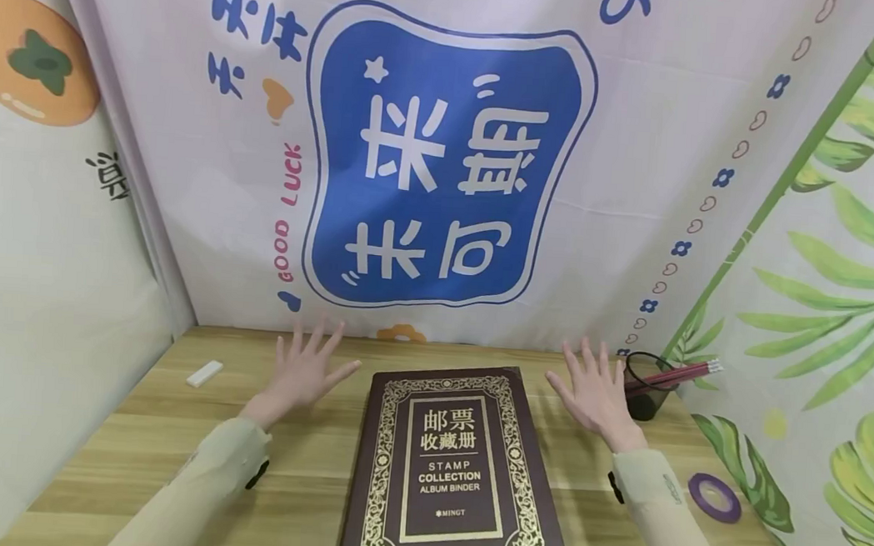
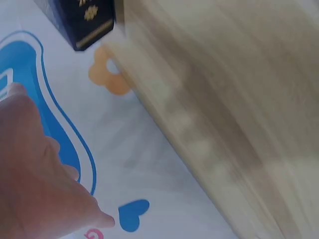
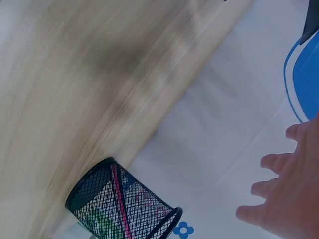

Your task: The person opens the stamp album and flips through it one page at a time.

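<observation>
The fingers of both hands are spread wide and hold nothing; the left hand (image 1: 303, 371) is at centre left of the head view and the right hand (image 1: 593, 393) at centre right, fingertips towards the top of the frame and thumbs turned inward. Between them, at the bottom centre, lies a dark maroon stamp album (image 1: 455, 474) with an ornate gold border and the words "Stamp Collection Album Binder". Its long axis runs up the frame, tilted slightly to the upper left, and its lower end passes out of the picture. From the left fingers the album lies to the right and below; from the right fingers, to the left and below. Neither hand appears to touch it; the left thumb looks a little nearer to its upper edge than the right. Farther out on the wood-grain counter (image 1: 289, 481), a small white block (image 1: 205, 373) sits at the left, a black mesh pen holder (image 1: 647, 401) with pencils (image 1: 680, 376) stands just beside the right hand, and a purple tape roll (image 1: 715, 497) lies at the lower right. A printed cloth (image 1: 603, 258) with a blue panel hangs behind.
</observation>
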### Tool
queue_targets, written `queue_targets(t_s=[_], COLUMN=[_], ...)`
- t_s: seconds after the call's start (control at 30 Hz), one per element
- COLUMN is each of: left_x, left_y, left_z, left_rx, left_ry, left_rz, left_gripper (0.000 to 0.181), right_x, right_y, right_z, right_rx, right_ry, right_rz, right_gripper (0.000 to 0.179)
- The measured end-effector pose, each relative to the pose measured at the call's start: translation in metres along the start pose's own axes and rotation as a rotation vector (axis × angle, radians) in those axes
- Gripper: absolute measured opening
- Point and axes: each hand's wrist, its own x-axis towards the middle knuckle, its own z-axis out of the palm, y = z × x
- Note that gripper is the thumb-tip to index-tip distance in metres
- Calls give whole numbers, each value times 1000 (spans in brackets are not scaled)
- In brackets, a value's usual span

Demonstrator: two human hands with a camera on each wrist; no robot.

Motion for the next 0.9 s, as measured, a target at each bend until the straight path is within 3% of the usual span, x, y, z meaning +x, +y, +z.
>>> queue_targets(t_s=[0.23,0.5,0.7,0.9], left_x=[-19,-40,-58,-76], left_y=[15,35,51,61], left_z=[11,21,26,28], left_rx=[-64,-99,-94,-104], left_ry=[-28,-16,-86,-136], left_rz=[95,210,267,343], left_gripper=[82,83,82,84], right_x=[-11,-25,-36,-40], right_y=[-13,-33,-47,-53], right_z=[2,0,-1,0], right_rx=[71,184,329,464], right_ry=[-55,-117,-196,-258], right_rz=[-21,-122,-151,-99], right_gripper=[76,70,68,53])
